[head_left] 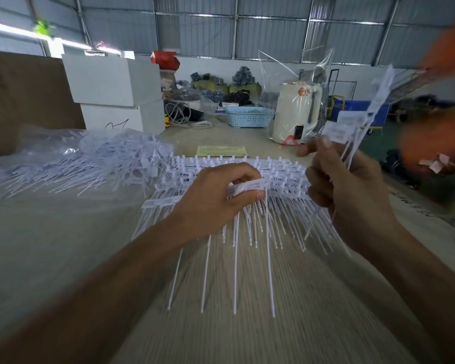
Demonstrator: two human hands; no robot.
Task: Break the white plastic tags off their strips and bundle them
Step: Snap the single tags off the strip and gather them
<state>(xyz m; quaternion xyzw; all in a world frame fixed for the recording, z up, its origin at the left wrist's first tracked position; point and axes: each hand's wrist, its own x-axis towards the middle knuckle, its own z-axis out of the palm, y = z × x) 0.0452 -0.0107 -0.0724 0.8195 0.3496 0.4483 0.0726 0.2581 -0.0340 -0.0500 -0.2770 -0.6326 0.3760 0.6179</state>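
1. The left hand (216, 203), at the centre of the frame, pinches the flat head of a white tag (247, 187) between thumb and curled fingers, just above the strips.
2. The right hand (350, 190), at centre right, is closed round the thin tails of a bundle of loose tags (352, 124), whose label heads fan up towards the upper right.
3. The strips of tags (247, 169) lie in a stack on the tabletop (63, 245) between and beneath both hands, their long tails pointing towards the lower edge of the frame.
4. Handling, as I judge it: the tags look very light, thin and springy, so the tails will likely bend and slip. The stiffer flat head is the better place to grip, close to where it joins the strip, and a snap there should free it.
5. A heap of more tags (90, 164) sits at middle left, on clear plastic sheeting.
6. Further back, a pale blue basket (247, 118) stands at upper centre; its contents cannot be made out.
7. A clear plastic bag (318, 88) to its right holds a cream kettle (294, 114).
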